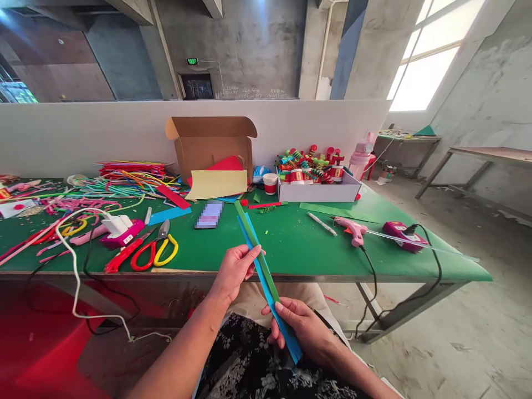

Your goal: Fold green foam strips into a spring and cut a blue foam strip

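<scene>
Between my two hands runs a long blue paper strip (292,344) with a narrower green paper strip (245,220) lying along it, slanting from the table's edge down to my lap. My left hand (238,267) pinches both strips near the middle, thumb on top. Lower down, my right hand (300,324) grips them too, its thumb over the green strip's lower end and its fingers beneath. Just beyond the upper tips lie a green coiled paper spring (268,209) and a thin red strip (274,204) on the green table (233,249).
Left stand yellow-and-red-handled scissors (160,246), a red utility knife (127,254), power sockets with cords and piled pipe cleaners (124,183). A phone (209,215) and open cardboard box (211,144) are ahead. Right are a pink glue gun (353,230), pen (322,223) and white box of figures (318,192).
</scene>
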`<state>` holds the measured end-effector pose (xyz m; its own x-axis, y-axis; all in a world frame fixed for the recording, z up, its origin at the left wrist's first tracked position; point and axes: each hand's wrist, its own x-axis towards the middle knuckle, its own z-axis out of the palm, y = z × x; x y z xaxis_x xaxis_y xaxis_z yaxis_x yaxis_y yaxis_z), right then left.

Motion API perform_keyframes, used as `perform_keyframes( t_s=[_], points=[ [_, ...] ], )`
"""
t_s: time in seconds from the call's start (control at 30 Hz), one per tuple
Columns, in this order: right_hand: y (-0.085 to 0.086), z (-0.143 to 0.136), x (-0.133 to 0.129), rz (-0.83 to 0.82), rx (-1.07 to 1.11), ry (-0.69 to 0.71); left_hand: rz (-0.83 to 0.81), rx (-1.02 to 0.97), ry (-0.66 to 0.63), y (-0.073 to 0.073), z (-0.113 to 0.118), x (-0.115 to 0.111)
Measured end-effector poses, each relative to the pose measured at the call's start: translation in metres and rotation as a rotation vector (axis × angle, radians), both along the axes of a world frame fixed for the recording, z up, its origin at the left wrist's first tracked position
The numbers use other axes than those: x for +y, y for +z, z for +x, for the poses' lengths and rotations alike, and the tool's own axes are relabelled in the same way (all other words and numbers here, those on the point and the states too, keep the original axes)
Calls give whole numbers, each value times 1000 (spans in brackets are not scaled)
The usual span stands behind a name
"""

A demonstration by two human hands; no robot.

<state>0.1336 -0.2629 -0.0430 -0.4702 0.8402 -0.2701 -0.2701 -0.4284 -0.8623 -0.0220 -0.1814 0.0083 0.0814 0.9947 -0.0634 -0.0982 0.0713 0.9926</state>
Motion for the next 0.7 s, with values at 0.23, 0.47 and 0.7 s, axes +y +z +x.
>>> perform_keyframes(
  t_s=[0.23,0.47,0.7],
  points=[
    [-2,1,0,8,-16,10,45,35,54,-6,4,4],
    [2,4,1,-2,17,61,149,139,111,-12,2,9],
    [14,-3,12,26,53,-66,95,76,46,-6,10,-1]
  ],
)
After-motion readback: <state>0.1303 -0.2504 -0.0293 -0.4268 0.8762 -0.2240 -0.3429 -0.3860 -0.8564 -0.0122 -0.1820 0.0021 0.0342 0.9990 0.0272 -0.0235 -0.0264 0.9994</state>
